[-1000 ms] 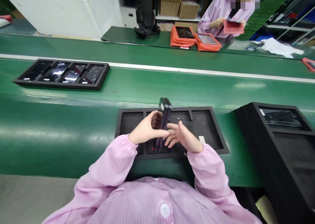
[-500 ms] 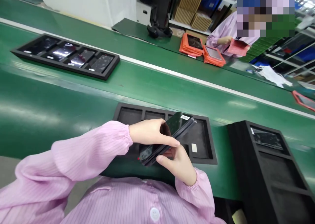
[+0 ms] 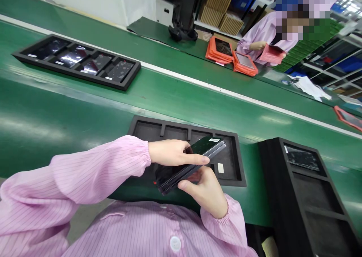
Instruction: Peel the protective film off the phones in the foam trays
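A stack of glossy black phones (image 3: 207, 146), two by the look of the edges, is held tilted between my hands, its upper right end raised. My left hand (image 3: 177, 153) grips it from above, thumb along the near edge. My right hand (image 3: 207, 189) is wrapped round the lower side, most of its fingers hidden beneath. A small white label shows at the stack's upper end. Just under my hands lies a black foam tray (image 3: 241, 170) with several compartments, partly covered by my arm. A small pale tag (image 3: 220, 168) rests in its right part.
To the right stands a tall stack of black foam trays (image 3: 271, 181) with a phone (image 3: 302, 158) in the top slot. Another tray (image 3: 131, 76) at the upper left holds several phones. Across the bench, a person (image 3: 256, 34) handles an orange-red sleeve (image 3: 273, 55) beside orange-red stacks (image 3: 219, 53).
The phone stack has tipped slightly and its lower end has moved a little left and down. Both hands keep their hold. The view has shifted slightly.
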{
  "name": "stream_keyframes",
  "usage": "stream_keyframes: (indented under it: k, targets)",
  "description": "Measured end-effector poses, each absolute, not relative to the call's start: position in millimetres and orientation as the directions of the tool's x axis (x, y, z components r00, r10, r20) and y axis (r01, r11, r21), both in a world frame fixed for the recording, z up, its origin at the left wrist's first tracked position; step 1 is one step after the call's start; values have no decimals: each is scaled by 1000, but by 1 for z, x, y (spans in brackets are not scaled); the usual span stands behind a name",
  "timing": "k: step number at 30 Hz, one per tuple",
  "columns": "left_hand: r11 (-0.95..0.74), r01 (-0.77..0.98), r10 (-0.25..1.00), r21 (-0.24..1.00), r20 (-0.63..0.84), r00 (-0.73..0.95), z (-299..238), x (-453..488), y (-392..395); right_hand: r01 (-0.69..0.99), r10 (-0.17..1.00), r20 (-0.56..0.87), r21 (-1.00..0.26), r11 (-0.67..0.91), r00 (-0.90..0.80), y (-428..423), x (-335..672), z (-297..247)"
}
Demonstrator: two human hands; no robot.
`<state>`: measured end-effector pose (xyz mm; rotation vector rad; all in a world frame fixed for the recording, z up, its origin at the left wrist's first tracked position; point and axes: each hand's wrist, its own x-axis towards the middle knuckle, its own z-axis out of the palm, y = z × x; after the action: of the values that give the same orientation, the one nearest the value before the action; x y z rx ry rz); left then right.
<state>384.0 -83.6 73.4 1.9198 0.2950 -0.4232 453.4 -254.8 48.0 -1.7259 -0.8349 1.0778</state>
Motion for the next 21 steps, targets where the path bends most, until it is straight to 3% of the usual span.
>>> stream_keyframes:
  k: [7,21]
  targets:
    - [-323,372,-27,870,-401,916,75,382,-83,184,835,-339,-874,-450,434,-257,449,46]
    - [-312,382,-46,870,-415,909,78,381,-82,245,898,-219,-913,-327,381,-262,448,50]
